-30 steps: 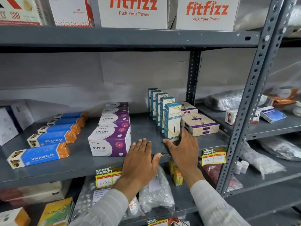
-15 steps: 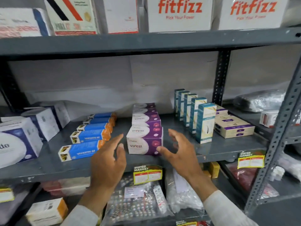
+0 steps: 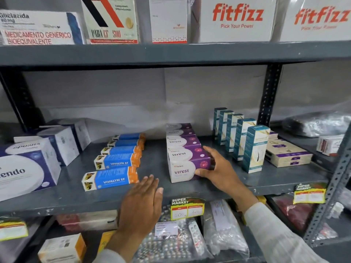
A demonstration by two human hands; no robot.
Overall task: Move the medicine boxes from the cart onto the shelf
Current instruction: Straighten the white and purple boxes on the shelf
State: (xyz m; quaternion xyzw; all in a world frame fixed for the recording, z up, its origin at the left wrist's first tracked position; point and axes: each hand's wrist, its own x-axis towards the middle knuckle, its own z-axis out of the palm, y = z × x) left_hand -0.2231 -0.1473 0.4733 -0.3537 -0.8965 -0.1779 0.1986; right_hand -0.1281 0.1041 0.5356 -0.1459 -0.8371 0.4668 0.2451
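Note:
A row of white-and-purple Virest boxes runs front to back on the middle of the grey shelf. My right hand lies against the right side of the two front boxes, thumb on the front face of the nearest one, fingers spread along its side. My left hand hovers flat and empty over the shelf's front edge, between the Virest row and the blue-and-orange Vivalyn EF boxes. The cart is out of view.
Upright teal boxes and flat cream boxes stand right of my right hand. Large white-and-blue boxes fill the left end. A perforated steel post rises at right. Fitfizz cartons sit above, bagged blister packs below.
My right hand has moved from beside the teal boxes to the right side of the Virest row. My left hand has shifted left along the shelf edge. The view has panned left.

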